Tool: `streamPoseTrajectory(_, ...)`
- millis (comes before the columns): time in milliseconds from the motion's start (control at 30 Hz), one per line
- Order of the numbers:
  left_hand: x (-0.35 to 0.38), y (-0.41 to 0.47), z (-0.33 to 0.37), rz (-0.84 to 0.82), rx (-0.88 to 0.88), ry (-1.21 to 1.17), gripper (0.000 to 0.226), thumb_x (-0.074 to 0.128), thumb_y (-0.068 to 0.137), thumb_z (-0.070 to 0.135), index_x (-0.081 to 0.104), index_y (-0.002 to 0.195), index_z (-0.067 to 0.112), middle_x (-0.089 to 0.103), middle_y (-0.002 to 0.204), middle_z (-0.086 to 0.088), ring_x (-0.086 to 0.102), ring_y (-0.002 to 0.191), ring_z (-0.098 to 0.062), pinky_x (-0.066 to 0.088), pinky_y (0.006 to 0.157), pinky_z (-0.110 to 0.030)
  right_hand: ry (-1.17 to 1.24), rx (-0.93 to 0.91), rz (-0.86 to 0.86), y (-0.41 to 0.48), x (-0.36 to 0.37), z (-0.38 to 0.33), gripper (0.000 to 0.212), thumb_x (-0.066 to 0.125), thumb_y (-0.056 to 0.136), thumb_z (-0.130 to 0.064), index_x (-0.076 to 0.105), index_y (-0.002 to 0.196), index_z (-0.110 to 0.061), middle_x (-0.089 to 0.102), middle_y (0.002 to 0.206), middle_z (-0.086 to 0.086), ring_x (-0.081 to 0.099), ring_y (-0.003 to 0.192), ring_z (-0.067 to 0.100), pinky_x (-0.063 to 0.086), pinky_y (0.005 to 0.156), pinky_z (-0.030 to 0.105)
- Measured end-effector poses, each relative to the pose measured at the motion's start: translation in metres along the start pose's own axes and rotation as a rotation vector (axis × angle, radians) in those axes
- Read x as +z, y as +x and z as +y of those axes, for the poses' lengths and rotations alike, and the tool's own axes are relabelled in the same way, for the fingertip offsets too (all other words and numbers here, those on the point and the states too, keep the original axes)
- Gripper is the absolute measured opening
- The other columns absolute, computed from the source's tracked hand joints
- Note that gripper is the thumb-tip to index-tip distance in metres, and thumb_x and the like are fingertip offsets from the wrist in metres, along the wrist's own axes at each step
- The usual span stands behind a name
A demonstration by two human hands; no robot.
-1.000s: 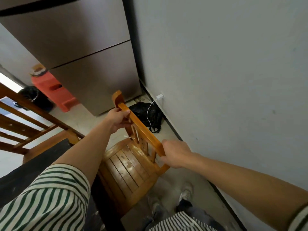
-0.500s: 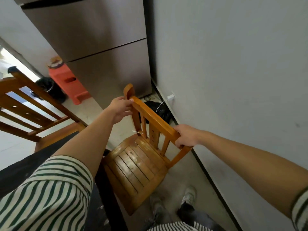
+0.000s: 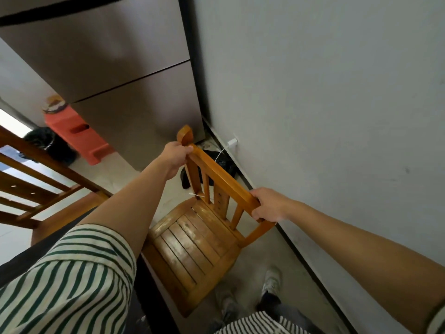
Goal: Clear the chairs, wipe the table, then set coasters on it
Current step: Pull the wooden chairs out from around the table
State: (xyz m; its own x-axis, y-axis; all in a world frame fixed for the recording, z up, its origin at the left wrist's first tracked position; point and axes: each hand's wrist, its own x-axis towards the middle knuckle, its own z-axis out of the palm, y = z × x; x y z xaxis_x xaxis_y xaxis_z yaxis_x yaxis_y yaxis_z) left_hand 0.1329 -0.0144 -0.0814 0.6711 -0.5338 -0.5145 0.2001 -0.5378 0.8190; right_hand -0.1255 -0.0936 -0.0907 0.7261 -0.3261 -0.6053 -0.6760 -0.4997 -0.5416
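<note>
An orange-brown wooden chair (image 3: 192,249) with a slatted seat stands between the dark table and the wall. My left hand (image 3: 177,157) grips the far end of its top rail, near the rounded post. My right hand (image 3: 269,204) grips the near end of the same rail, fingers curled round it. The seat is bare. The dark table (image 3: 147,297) shows only as an edge under my left arm, mostly hidden by my striped sleeve. A second wooden chair (image 3: 36,184) stands at the left.
A tall steel fridge (image 3: 115,75) fills the back. An orange plastic stool (image 3: 77,138) and a black bin bag (image 3: 45,143) sit left of it. Another black bag (image 3: 221,162) and a white charger (image 3: 232,142) with cable lie by the grey wall (image 3: 325,104). My feet (image 3: 269,283) stand beside the chair.
The chair has shifted back along the wall toward the fridge, and both hands keep hold of its top rail. My view has moved with it.
</note>
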Motion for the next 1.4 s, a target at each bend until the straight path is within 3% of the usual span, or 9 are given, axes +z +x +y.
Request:
streamPoseTrajectory(100,0.010,0.005,0.004,-0.034,0.008,0.007,0.015,0.051,0.100,0.014,0.052,0.114,0.008,0.056,0.098,-0.004,0.052,0.102,-0.022,0.043,0.089,-0.035,0.017,0.029,0.035,-0.002,0.003,-0.001,0.017,0.066,0.087,-0.018,0.055,0.100,-0.022,0.055,0.082,-0.002,0.059,0.080,0.019,0.053,0.073,0.031)
streamPoseTrajectory(200,0.013,0.014,0.008,-0.027,0.014,0.010,0.007,0.054,0.098,0.016,0.053,0.096,0.009,0.058,0.100,-0.009,0.056,0.101,-0.025,0.047,0.095,-0.039,0.007,0.060,0.065,-0.004,0.006,-0.002,0.017,0.066,0.087,-0.021,0.058,0.101,-0.020,0.058,0.083,0.001,0.062,0.079,0.020,0.053,0.070,0.030)
streamPoseTrajectory(300,0.010,0.023,0.011,-0.025,0.042,0.064,0.030,0.059,0.095,0.023,0.053,0.119,0.006,0.060,0.112,-0.013,0.060,0.100,-0.027,0.049,0.098,-0.046,-0.074,0.050,0.106,-0.006,0.006,-0.003,0.022,0.069,0.082,-0.020,0.050,0.080,-0.032,0.052,0.075,-0.006,0.054,0.068,0.011,0.042,0.057,0.023)
streamPoseTrajectory(400,0.006,0.026,0.016,-0.012,0.109,0.133,0.057,0.055,0.097,0.026,0.031,0.147,0.015,0.054,0.128,-0.010,0.058,0.112,-0.029,0.048,0.100,-0.048,-0.092,0.035,0.094,-0.008,0.002,-0.006,0.033,0.072,0.079,-0.019,0.044,0.070,-0.033,0.048,0.069,-0.011,0.048,0.061,0.005,0.036,0.054,0.020)
streamPoseTrajectory(867,-0.021,0.038,0.005,0.035,0.160,0.286,0.038,0.043,0.102,0.026,0.039,0.139,0.016,0.055,0.122,-0.011,0.057,0.110,-0.031,0.050,0.099,-0.049,-0.165,0.037,0.104,0.002,0.013,-0.021,0.015,0.068,0.081,-0.028,0.053,0.085,-0.027,0.054,0.076,-0.003,0.054,0.067,0.013,0.040,0.058,0.023)
streamPoseTrajectory(1100,-0.012,0.036,-0.004,-0.010,0.149,0.276,0.042,0.044,0.102,0.021,0.033,0.142,0.019,0.052,0.129,-0.011,0.054,0.116,-0.031,0.046,0.102,-0.052,-0.145,0.048,0.132,-0.001,0.018,-0.018,0.024,0.067,0.083,-0.030,0.045,0.073,-0.033,0.052,0.073,-0.004,0.053,0.065,0.012,0.040,0.059,0.023)
streamPoseTrajectory(1267,-0.017,0.007,-0.007,-0.007,0.082,0.340,0.049,0.050,0.099,0.017,0.034,0.145,0.014,0.050,0.111,-0.006,0.052,0.100,-0.025,0.050,0.088,-0.041,-0.153,0.042,0.159,0.001,0.022,-0.014,0.016,0.066,0.084,-0.036,0.057,0.087,-0.023,0.056,0.075,-0.002,0.059,0.067,0.015,0.050,0.062,0.028)
streamPoseTrajectory(1333,-0.021,-0.015,-0.013,-0.004,0.048,0.394,0.046,0.052,0.098,0.018,0.040,0.141,0.010,0.054,0.099,-0.003,0.055,0.094,-0.025,0.051,0.084,-0.042,-0.211,0.006,0.190,0.000,0.022,-0.012,0.025,0.064,0.086,-0.041,0.056,0.102,-0.024,0.060,0.083,-0.002,0.061,0.072,0.015,0.054,0.067,0.030)
streamPoseTrajectory(1400,-0.028,-0.038,-0.022,0.006,0.009,0.438,0.045,0.053,0.098,0.021,0.044,0.139,0.008,0.058,0.102,-0.007,0.059,0.095,-0.026,0.053,0.085,-0.041,-0.324,-0.070,0.259,0.000,0.022,-0.013,0.039,0.062,0.087,-0.045,0.048,0.119,-0.027,0.062,0.093,-0.003,0.062,0.077,0.015,0.056,0.071,0.033)
